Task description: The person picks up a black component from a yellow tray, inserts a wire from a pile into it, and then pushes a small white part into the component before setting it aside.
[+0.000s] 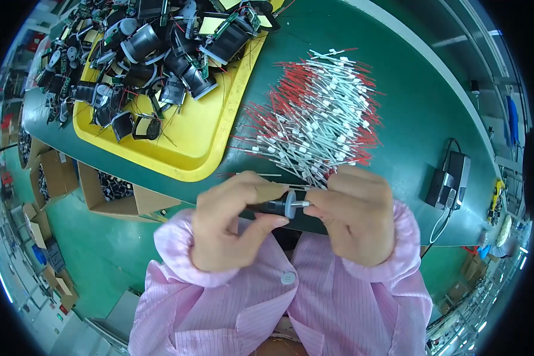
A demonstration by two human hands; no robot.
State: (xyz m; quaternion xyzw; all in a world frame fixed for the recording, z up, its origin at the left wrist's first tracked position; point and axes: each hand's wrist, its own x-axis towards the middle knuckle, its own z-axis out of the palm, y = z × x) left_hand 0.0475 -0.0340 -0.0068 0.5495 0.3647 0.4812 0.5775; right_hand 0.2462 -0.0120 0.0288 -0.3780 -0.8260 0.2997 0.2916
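Observation:
My left hand (228, 222) grips a black cylindrical housing (273, 206) with a grey rim between thumb and fingers, low over the table's near edge. The grey rim faces right. In my right hand (359, 216), thumb and fingers pinch a thin pale piece (302, 203) that meets the housing at its rim. It looks like a wire lead's end; the fingers hide most of it. Just beyond the hands lies a heap of white and red wire leads (320, 113) with small white connectors.
A yellow tray (190, 169) at the far left bears several black housings (142, 44) with circuit boards and thin wires. More are piled left of it. Cardboard boxes (110, 199) stand on the floor at left. A black adapter (448, 181) with a cable sits on the green table's right side.

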